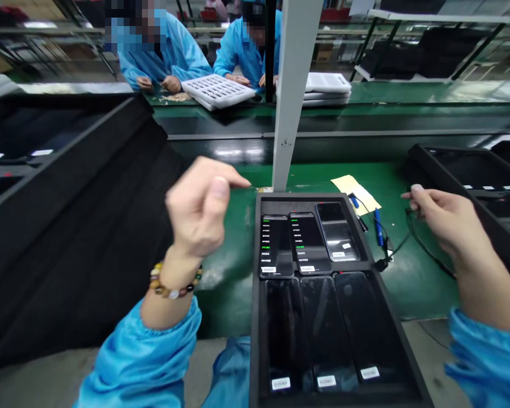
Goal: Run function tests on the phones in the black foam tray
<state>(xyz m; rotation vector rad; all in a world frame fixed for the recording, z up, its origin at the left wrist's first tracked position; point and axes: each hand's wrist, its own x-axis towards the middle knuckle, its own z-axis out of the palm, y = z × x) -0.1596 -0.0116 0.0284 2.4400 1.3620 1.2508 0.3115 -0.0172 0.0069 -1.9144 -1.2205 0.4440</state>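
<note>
My left hand [200,207] hovers left of a black tray [258,317], its index finger stretched out and the other fingers curled. Nothing shows in it. To the tray's right, my right hand [444,218] pinches a thin black cable [423,242] between thumb and fingers. Two phones in the tray's far row, a left one [277,246] and a middle one [309,242], have lit screens with white and green text lines. Beside them a third phone [338,232] lies slightly turned, its screen dark. Three dark phones [325,323] with white labels fill the near row.
A pale yellow paper [357,192] and a blue pen [378,226] lie right of the tray. Large black trays stand at left [89,226] and right [471,170]. A white post [291,102] rises behind. Across the bench, two people in blue work beside a white tray [216,90].
</note>
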